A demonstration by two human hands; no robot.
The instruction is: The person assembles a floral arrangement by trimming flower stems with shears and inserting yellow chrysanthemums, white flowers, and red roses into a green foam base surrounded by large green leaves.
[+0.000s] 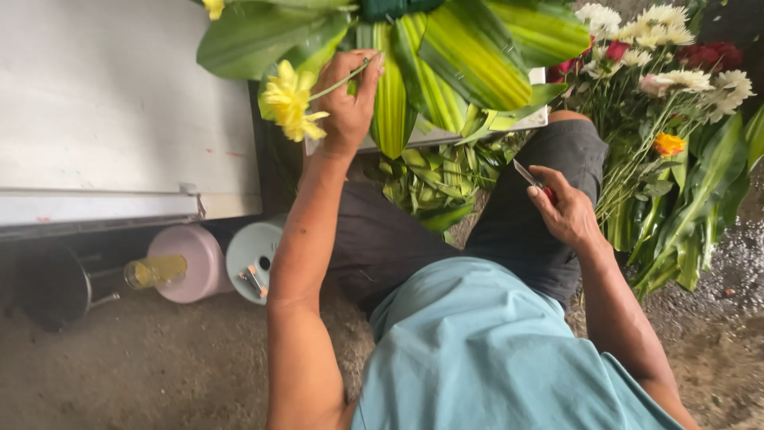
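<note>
My left hand point(348, 103) is raised and pinches the thin green stem of a yellow flower point(288, 100), whose bloom hangs to the left of the hand. It is held in front of an arrangement of broad striped green leaves point(446, 56). My right hand point(567, 209) rests on my right knee and grips a small knife point(527, 173) with a red handle, blade pointing up and left. I sit with dark trousers and a light blue shirt.
A white panel point(111, 111) fills the upper left. Under it lie a pink round container point(195, 259), a pale green one point(253, 251), a yellow bottle point(155, 271) and a dark pot point(52, 283). A bunch of white, red and orange flowers point(668, 87) stands at the right. Cut leaves point(434, 183) lie between my knees.
</note>
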